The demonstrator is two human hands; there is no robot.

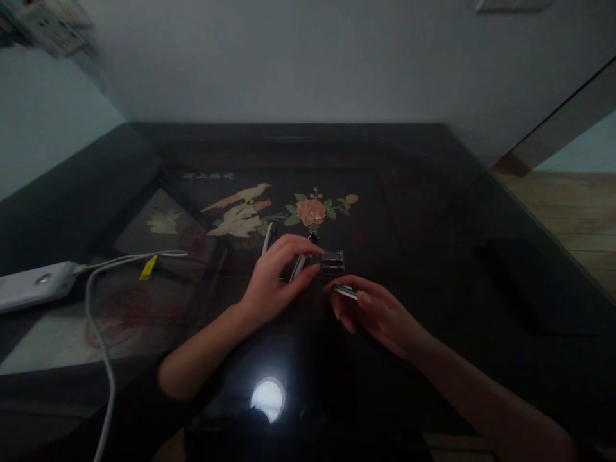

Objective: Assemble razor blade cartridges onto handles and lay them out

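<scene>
Near the middle of the table, a small dark case with slots (333,262), like a battery compartment, lies beside my left hand (276,273). The left thumb and forefinger are curved around its left end, and their tips touch it. Behind these fingers a thin pale strip (298,266) shows; what it belongs to is hidden. My right hand (373,308) pinches a small green and white battery (345,292) between thumb and fingers, just below and to the right of the case. A little black object (314,237) lies just beyond the left fingertips.
The dark glossy table (433,192) carries a bird-and-flower picture (310,210). At left, a white power bank (36,285) has a white cable (103,346) with a yellow tag (148,268). A dark flat object (534,282) lies at right. A wall (289,64) stands behind.
</scene>
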